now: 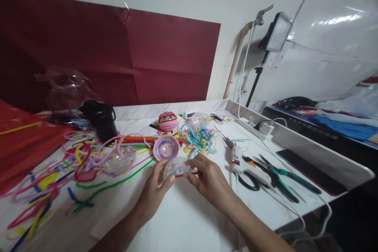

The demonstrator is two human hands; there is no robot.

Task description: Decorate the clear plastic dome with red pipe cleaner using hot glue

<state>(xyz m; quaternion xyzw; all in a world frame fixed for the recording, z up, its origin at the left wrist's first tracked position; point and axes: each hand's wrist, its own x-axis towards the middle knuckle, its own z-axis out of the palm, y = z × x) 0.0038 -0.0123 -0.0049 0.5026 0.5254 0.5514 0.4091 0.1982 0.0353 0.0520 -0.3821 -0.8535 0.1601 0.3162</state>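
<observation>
Between my hands is a clear plastic half-ball [177, 165] with coloured bits showing in it and a red pipe cleaner [181, 175] along its near rim. My left hand [155, 187] grips its left side, thumb at the front and fingers behind. My right hand [203, 173] pinches the red pipe cleaner at the right, fingers touching the half-ball. Just behind stands a pink-rimmed bowl [165, 148] with coloured rings inside. Further back sits a decorated ball [167, 121] with a red band. A bundle of blue and cream pipe cleaner pieces [201, 139] lies to the right.
Loose pipe cleaners [85, 157] cover the left, around another clear half-ball [121, 159] and a black container [100, 120]. On the right lie a glue gun [251, 175], green-handled pliers [283, 181], a phone [310, 171] and white cables. A lamp [276, 33] stands behind the tray's raised edge.
</observation>
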